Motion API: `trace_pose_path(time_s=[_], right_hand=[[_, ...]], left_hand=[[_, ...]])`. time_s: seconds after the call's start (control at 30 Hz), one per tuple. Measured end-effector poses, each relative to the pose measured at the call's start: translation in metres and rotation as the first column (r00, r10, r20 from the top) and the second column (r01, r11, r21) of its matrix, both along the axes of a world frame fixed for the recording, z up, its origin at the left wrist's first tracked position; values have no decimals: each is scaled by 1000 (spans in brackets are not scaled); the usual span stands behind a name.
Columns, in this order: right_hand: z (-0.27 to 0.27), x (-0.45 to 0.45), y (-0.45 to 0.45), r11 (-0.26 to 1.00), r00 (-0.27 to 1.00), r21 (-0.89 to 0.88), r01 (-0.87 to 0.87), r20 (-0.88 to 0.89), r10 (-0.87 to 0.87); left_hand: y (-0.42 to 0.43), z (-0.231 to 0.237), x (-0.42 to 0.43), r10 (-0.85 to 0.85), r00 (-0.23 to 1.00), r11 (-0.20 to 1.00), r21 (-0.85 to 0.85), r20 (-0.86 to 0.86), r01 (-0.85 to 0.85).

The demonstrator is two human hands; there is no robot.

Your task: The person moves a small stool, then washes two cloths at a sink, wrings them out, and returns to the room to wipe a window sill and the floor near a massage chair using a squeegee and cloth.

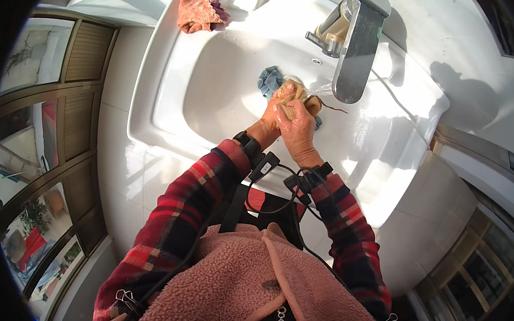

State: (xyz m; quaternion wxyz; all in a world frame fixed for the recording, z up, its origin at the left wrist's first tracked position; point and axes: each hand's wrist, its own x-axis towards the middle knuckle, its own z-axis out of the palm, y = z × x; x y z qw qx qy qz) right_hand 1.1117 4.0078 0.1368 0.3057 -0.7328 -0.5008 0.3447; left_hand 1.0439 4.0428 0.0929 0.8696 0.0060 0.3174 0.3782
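Over the white basin, my left hand [270, 117] and my right hand [299, 126] are pressed together around a wet tan cloth [295, 92]. Part of the cloth bulges out past the right hand, with a thin dark brown string [335, 108] trailing from it. A blue-grey cloth [269, 81] lies crumpled on the basin floor beyond my left hand, and a bit of blue also shows beside the right hand. Water runs [320, 90] from the metal faucet [358, 55] towards the tan cloth. The palms and part of the cloth are hidden.
A salmon-pink cloth [197, 8] drapes on the sink's [168, 76] back left corner. Black cables [275, 211] hang between the straps on my wrists. A glazed metal-framed door [80, 74] stands at the left. A thin pale hose or cable [399, 101] crosses the sink's right side.
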Motion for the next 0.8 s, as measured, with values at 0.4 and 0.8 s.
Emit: trace_pose_path(time_s=[0.4,0.8], right_hand=[[-11,13,6,984,997,169,48,-61,-38],[-4,9,4,985,998,163,58,-12,-57]], left_hand=[[6,-26,5,-136,914,894,350,-382,280],[11,-5,3,-311,950,950,46,39,309]])
